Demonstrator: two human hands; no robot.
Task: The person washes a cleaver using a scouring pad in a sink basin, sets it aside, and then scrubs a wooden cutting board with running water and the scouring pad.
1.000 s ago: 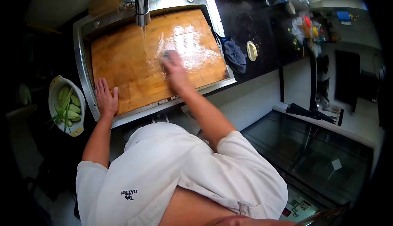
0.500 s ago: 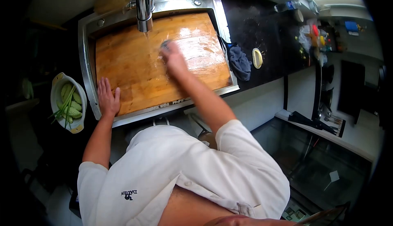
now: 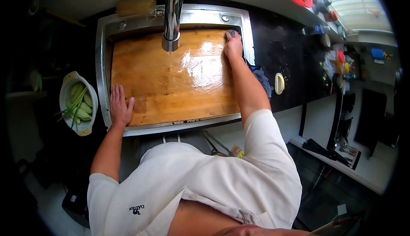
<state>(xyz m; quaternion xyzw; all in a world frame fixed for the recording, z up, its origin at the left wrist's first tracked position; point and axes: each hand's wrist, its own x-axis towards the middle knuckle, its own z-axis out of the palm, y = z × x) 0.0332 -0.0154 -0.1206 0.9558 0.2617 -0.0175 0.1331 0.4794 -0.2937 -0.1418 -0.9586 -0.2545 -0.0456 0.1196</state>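
Observation:
A large wet wooden cutting board (image 3: 162,86) lies across the metal sink (image 3: 102,65). My left hand (image 3: 121,108) rests flat on the board's near-left corner, fingers stretched out. At the far-right corner, my right hand (image 3: 233,48) is closed around a dark grey scouring pad (image 3: 231,34), pressing it to the wood. The chrome faucet (image 3: 173,18) stands over the board, with a little water at its mouth. Light glints off the wet surface on the right half.
Left of the sink is a white oval dish (image 3: 93,101) of green vegetables. A dark grey cloth (image 3: 262,82) hangs by the sink's right edge, partly behind my arm. Beyond it, a yellowish scrub brush (image 3: 279,83) lies on the black counter (image 3: 294,65).
My right hand has moved with the scouring pad from the middle of the board to its far-right corner. My left hand stays on the near-left corner. The view has shifted slightly.

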